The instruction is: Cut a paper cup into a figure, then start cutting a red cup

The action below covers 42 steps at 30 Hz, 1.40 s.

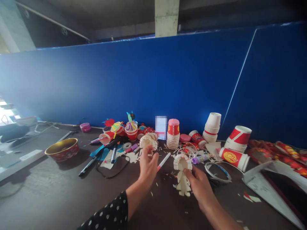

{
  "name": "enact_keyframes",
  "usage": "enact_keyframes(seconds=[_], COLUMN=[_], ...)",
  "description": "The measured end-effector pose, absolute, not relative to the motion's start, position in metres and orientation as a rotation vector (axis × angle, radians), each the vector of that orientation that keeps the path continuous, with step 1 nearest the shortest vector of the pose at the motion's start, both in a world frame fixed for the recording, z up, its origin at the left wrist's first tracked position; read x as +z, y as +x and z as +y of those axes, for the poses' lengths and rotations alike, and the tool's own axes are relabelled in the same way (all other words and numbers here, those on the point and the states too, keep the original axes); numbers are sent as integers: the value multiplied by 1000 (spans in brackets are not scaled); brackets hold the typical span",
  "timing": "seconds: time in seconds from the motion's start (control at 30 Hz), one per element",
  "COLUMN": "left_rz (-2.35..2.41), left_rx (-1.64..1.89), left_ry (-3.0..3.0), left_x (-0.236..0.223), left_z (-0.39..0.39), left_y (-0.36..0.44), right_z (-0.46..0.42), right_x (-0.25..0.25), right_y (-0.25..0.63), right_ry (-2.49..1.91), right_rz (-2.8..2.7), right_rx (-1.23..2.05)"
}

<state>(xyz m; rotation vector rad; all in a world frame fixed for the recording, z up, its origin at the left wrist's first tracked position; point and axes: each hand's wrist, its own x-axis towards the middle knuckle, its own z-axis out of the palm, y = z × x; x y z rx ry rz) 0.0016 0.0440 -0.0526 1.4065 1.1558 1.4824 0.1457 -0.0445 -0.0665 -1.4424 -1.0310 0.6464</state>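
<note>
My right hand (200, 185) pinches a cream paper cutout (183, 180) shaped like a small figure, with a curled fringe round its head. It is held upright above the dark table, thumb across its front. My left hand (148, 166) reaches forward with bent fingers at a second fringed paper cutout (148, 140), and its fingertips overlap the lower part. The hand hides the rest of that piece. Between the hands lies a white marker (164, 161) with a red end. A purple-capped glue stick (200, 159) lies just beyond the right hand's cutout.
Stacked paper cups (173, 137) stand near the blue partition (144, 80), with more cups (212, 126) to the right. Decorated cups (131, 132), pens (114, 155) and tape (126, 146) lie left. A gold-lined bowl (61, 151) is farther left. A white box (257, 183) sits right; scraps litter the table.
</note>
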Motion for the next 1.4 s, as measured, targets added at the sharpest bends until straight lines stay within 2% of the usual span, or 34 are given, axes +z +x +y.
enact_keyframes(seconds=[0.23,0.63,0.87,1.0,1.23,1.4], left_rz=[768,950,861,879,805,763], left_rx=[1066,963,991,1004,955,911], left_ry=[1232,1275,1143,1137,1068,979], left_x=[-60,-59,-70,-71,-66,-66], left_z=[-7,4,5,5,-2,-2], left_y=[29,41,39,37,36,35], right_z=[-46,-47,-48,-49,-47,-46], right_x=[-67,-66,-63,-58,-61,-68], right_y=[145,144,147,146,144,149], right_ry=[-1410,-1363,-1350,-1375,-1504,-1531], right_rz=[-998,-1082,-873,-951,-1168,-1150], right_rx=[722,761,840,855,626,629])
